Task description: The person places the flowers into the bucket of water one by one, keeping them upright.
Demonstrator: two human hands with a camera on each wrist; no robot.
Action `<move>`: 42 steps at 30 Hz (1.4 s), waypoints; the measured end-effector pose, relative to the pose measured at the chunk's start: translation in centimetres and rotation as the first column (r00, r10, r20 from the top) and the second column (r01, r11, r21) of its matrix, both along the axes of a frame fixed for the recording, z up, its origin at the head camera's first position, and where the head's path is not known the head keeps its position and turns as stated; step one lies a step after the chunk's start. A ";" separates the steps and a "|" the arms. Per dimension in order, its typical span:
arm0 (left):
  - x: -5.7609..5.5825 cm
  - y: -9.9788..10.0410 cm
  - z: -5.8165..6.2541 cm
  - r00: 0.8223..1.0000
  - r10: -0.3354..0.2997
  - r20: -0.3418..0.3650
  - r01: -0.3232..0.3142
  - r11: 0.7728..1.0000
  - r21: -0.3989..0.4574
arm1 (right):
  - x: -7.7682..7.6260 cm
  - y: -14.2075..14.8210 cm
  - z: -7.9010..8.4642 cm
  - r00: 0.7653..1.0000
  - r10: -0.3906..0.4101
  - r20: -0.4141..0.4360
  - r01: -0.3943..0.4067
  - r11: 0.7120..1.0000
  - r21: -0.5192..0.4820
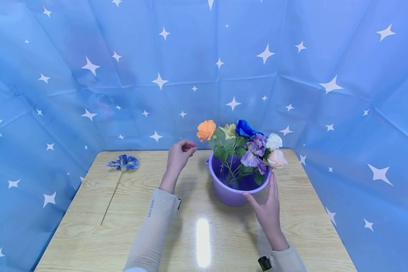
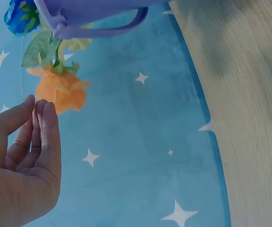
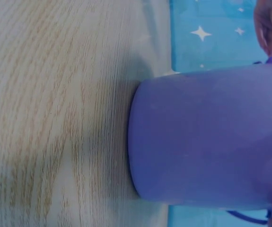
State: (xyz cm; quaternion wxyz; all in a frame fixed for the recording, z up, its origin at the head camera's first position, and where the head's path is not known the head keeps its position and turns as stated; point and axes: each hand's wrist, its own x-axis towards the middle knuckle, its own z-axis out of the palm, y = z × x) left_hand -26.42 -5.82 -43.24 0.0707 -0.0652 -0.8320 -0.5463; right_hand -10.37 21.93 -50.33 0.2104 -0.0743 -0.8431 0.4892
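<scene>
A purple bucket (image 1: pixel 236 198) stands upright on the table with several artificial flowers in it. My right hand (image 1: pixel 268 211) holds its near right side at the rim, thumb in front and fingers along the right. Left of the bucket, my left hand (image 1: pixel 179 156) is raised with nothing in it, its thumb close to the bent fingertips. Nearest to it is an orange rose (image 1: pixel 206 130), which the fingertips overlap in the left wrist view. A blue rose (image 1: pixel 244 128), purple blooms (image 1: pixel 253 153) and a pale peach rose (image 1: pixel 277 159) lean toward the right.
On the left of the wooden table (image 1: pixel 78 238) lies a blue flower (image 1: pixel 124 162) with a long thin stem. A blue curtain (image 1: pixel 190 56) with white stars encloses the back and sides. The bucket's handle (image 2: pixel 107 32) hangs at its side.
</scene>
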 end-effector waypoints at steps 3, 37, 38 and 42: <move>-0.2 -0.6 -0.1 1.000 0.014 0.004 -0.014 1.000 0.006 | 0.0 0.1 0.0 1.000 -0.001 0.001 0.001 1.000 -0.001; -0.2 -9.4 -1.2 0.979 0.192 0.071 -0.191 0.981 -0.027 | -0.1 0.0 0.0 1.000 0.002 0.013 -0.002 1.000 -0.020; -0.1 -9.7 -1.3 0.977 0.201 0.069 -0.199 0.980 -0.030 | -0.1 0.0 0.0 1.000 0.003 0.014 -0.003 1.000 -0.021; 0.1 -10.8 -2.0 0.968 0.245 0.055 -0.241 0.968 -0.076 | 0.0 0.0 0.0 1.000 0.005 0.017 -0.005 1.000 -0.019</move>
